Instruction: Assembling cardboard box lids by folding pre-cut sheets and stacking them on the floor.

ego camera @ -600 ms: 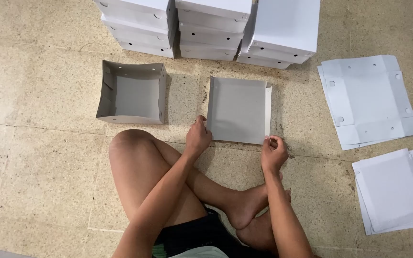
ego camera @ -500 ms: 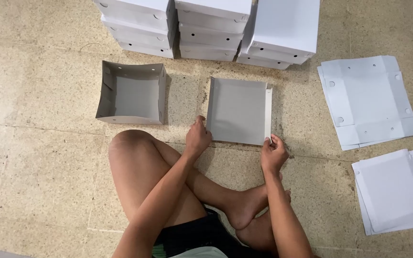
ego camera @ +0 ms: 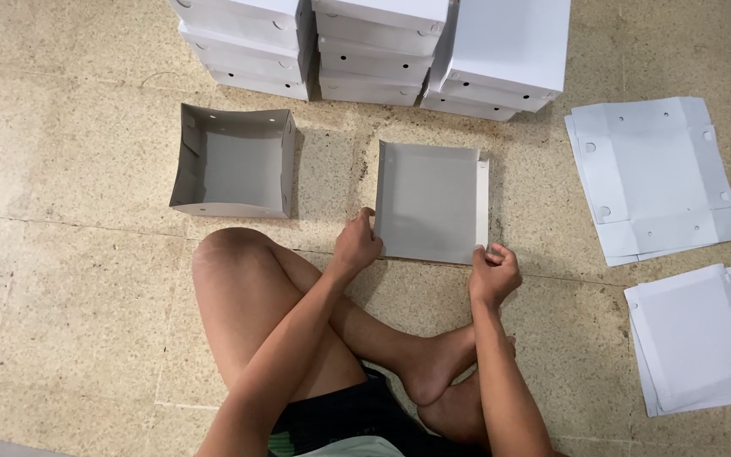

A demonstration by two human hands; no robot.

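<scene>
A partly folded grey-white cardboard lid (ego camera: 431,201) lies on the floor in front of my crossed legs. Its left and right flaps stand up. My left hand (ego camera: 355,246) grips the near left corner of this lid. My right hand (ego camera: 492,272) pinches the near right corner, fingers curled on the flap's end. A finished open cardboard box (ego camera: 232,162) sits on the floor to the left, apart from both hands.
Stacks of closed white boxes (ego camera: 382,46) line the far side. Flat punched box blanks (ego camera: 651,178) lie at the right, with a pile of flat white sheets (ego camera: 695,337) nearer me. The floor (ego camera: 69,279) is speckled beige tile.
Both hands have stayed at the lid's near corners; the right hand has shifted slightly along the near right corner. The lid sits where it was.
</scene>
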